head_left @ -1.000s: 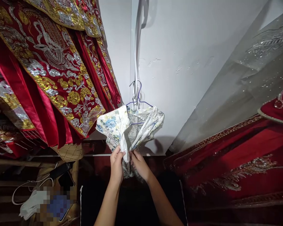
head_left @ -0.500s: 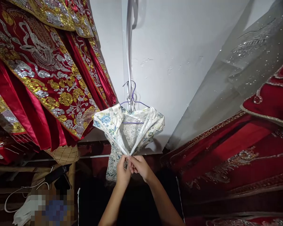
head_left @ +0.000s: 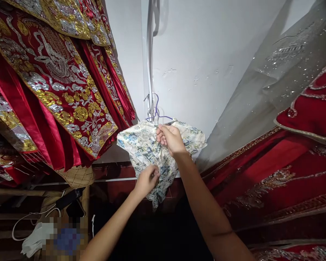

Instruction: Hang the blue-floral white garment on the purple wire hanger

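Observation:
A short-sleeved blouse (head_left: 143, 145) with a blue floral print on cream hangs from a purple hanger (head_left: 157, 105), its front panels drawn together. At the top of the neckline, my right hand (head_left: 172, 139) pinches the collar edge between thumb and finger. Lower down, my left hand (head_left: 148, 180) is at the blouse's front with its fingers curled in. Whatever those fingers may hold is hidden. The blouse's hem hangs below both hands.
Red garments with gold and silver embroidery (head_left: 78, 112) hang on the left. A sheer sparkling fabric (head_left: 260, 79) and red beaded garments (head_left: 296, 156) fill the right. At lower left, a wooden stand (head_left: 85, 203) has a white cable (head_left: 15, 228) near it.
My right hand has risen from the lower front to the collar. My left hand has separated from it and stays low. The open neckline has closed, and the blouse has shifted slightly right.

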A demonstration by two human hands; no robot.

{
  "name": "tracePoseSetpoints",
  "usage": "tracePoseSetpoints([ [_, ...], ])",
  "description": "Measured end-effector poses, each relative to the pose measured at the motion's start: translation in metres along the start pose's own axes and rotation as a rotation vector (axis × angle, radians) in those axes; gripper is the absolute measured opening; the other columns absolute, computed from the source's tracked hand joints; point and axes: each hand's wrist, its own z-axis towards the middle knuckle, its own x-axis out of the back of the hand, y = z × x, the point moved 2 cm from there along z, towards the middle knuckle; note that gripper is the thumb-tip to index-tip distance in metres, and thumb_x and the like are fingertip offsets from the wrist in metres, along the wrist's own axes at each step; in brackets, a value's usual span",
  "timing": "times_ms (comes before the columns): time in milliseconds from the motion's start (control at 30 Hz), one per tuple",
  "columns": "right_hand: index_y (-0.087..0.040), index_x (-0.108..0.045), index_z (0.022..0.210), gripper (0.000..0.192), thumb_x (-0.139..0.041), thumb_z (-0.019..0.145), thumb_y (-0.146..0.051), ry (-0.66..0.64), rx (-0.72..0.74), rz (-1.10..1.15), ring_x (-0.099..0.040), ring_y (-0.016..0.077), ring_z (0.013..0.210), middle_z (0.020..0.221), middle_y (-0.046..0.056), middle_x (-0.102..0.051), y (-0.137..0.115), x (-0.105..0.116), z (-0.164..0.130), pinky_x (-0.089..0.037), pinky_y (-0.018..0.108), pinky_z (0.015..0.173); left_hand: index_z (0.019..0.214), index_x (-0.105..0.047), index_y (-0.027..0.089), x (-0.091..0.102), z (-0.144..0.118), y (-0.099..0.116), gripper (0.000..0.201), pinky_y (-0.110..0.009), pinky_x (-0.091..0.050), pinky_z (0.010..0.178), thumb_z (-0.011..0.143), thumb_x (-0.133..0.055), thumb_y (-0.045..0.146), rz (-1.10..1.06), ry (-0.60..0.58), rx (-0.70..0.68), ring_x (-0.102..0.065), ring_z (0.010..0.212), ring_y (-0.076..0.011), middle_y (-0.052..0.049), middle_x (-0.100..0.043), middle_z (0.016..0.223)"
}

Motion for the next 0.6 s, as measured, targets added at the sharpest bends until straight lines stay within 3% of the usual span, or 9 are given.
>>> tracePoseSetpoints([
  [67,-0.016,-0.061,0.066,0.039,-0.065,0.085,-0.05,-0.012,0.008,-0.022,-0.043,0.0053,0.038,0.048,-0.001,-0.056,0.002,-0.001,-0.01,-0.031,0.017,0.038,0.128,-0.055,0.022,0.024,0.033,0.029,0.036,-0.032,-0.047,0.079,0.093,-0.055,0.032,-0.045,0.112,-0.088,-0.061,0.086,-0.0208,-0.007,-0.065,0.094],
  [133,-0.016,-0.061,0.065,0.04,-0.064,0.085,-0.051,-0.018,0.027,-0.06,-0.042,0.0056,0.038,0.047,-0.001,-0.056,0.001,0.0,-0.014,-0.031,0.018,0.039,0.141,-0.044,0.022,0.047,0.067,0.059,0.046,-0.033,-0.047,0.082,0.097,-0.05,0.034,-0.035,0.235,-0.2,-0.061,0.088,-0.0197,-0.007,-0.065,0.099],
  [233,-0.017,-0.06,0.064,0.042,-0.062,0.085,-0.053,-0.039,0.073,-0.093,-0.041,0.0061,0.038,0.047,-0.001,-0.056,0.003,0.004,-0.01,-0.029,0.019,0.04,0.123,-0.059,0.02,0.065,0.107,0.095,0.03,-0.032,-0.046,0.086,0.099,-0.046,0.033,0.142,0.2,-0.345,-0.06,0.094,-0.0192,-0.008,-0.063,0.104],
  [333,-0.018,-0.061,0.065,0.043,-0.061,0.084,-0.056,-0.015,0.103,-0.113,-0.04,0.0073,0.039,0.047,-0.002,-0.055,0.03,0.014,-0.004,-0.029,0.022,0.042,0.096,-0.063,0.017,0.07,0.124,0.109,0.022,-0.031,-0.044,0.086,0.099,-0.049,0.033,0.279,0.124,-0.42,-0.058,0.093,-0.0187,-0.007,-0.061,0.096],
  [400,-0.018,-0.061,0.063,0.042,-0.061,0.083,-0.056,0.016,0.07,-0.161,-0.041,0.009,0.042,0.047,-0.002,-0.053,0.061,0.023,-0.004,-0.031,0.023,0.046,0.092,-0.063,0.017,0.08,0.126,0.107,0.021,-0.03,-0.044,0.085,0.098,-0.051,0.032,0.268,0.213,-0.416,-0.057,0.09,-0.0177,-0.005,-0.061,0.092],
  [467,-0.019,-0.061,0.061,0.041,-0.061,0.083,-0.053,0.03,0.001,-0.21,-0.043,0.0108,0.045,0.046,-0.002,-0.052,0.093,0.031,-0.012,-0.033,0.025,0.05,0.093,-0.063,0.016,0.102,0.125,0.092,0.02,-0.028,-0.043,0.084,0.097,-0.053,0.033,0.157,0.423,-0.368,-0.057,0.09,-0.0161,-0.004,-0.061,0.091],
  [600,-0.019,-0.061,0.06,0.039,-0.059,0.086,-0.048,0.008,-0.077,-0.162,-0.045,0.0125,0.047,0.047,-0.002,-0.052,0.126,0.031,-0.042,-0.033,0.026,0.052,0.087,-0.06,0.015,0.157,0.11,0.023,0.017,-0.022,-0.044,0.075,0.092,-0.059,0.031,-0.441,0.868,-0.106,-0.054,0.074,-0.0101,0.001,-0.058,0.08],
])
